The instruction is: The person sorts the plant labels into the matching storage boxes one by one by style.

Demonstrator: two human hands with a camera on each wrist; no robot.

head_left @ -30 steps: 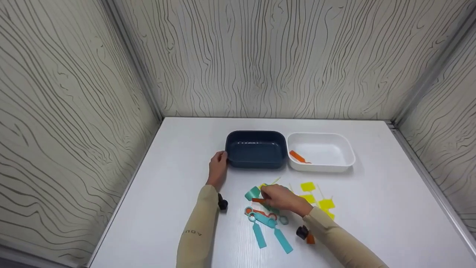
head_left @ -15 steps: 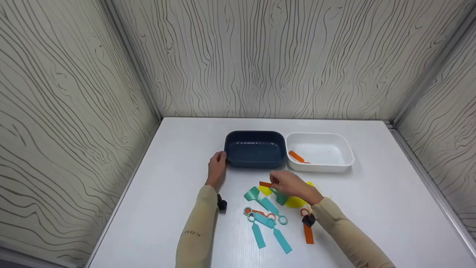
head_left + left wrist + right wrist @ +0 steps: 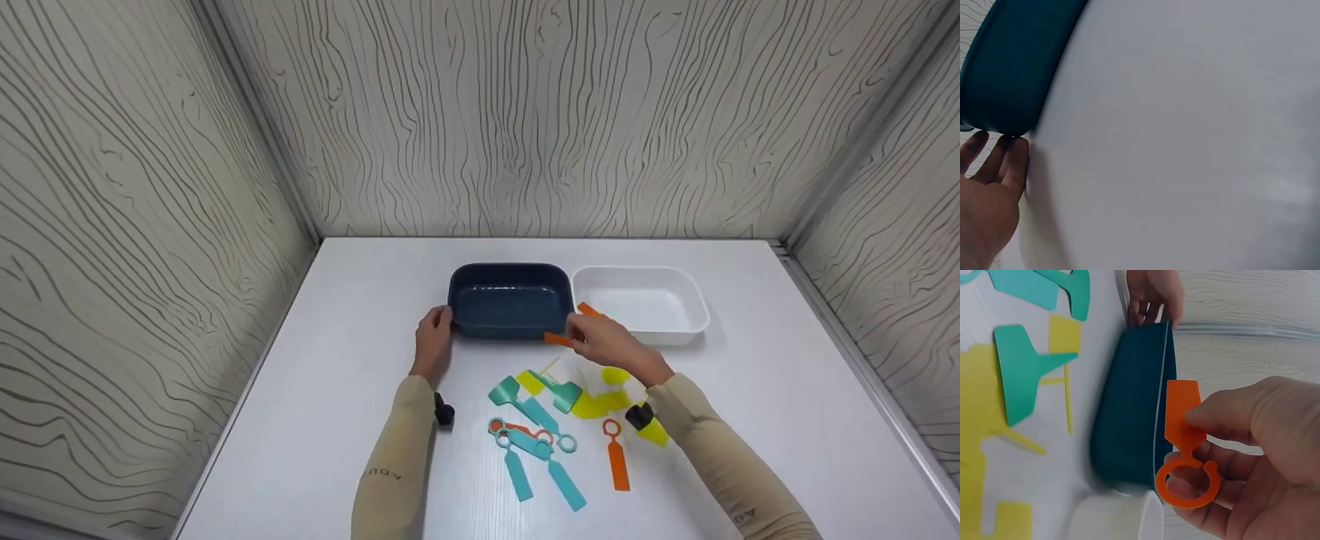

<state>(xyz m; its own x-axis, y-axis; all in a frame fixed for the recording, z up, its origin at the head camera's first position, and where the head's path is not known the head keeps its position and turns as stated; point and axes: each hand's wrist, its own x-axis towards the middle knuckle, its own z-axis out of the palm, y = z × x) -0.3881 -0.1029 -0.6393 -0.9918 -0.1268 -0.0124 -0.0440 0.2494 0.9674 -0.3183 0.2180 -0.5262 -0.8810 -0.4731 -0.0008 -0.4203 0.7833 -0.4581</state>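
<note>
My right hand (image 3: 604,341) pinches an orange plant tag (image 3: 1182,410) with an open hook ring at one end, thumb on its flat face. It is over the meeting rims of the dark blue dish (image 3: 511,330) and the white dish (image 3: 679,339). With fairly straight fingers my left hand (image 3: 991,197) touches the outer left end of the blue dish. A second orange tag (image 3: 587,308) lies in the white dish, partly behind my right hand. On the table in front lie another orange tag (image 3: 618,465), several turquoise ring tags (image 3: 517,476) and green T-shaped labels (image 3: 565,396).
Yellow labels (image 3: 600,405) with thin stems lie under and beside my right forearm. The two dishes stand side by side towards the back of the white table (image 3: 337,337). Wood-patterned panels (image 3: 517,135) rise behind and at both sides.
My right hand has lifted the orange tag from the pile and carried it up and to the right, to the dishes. My left hand stays at the blue dish.
</note>
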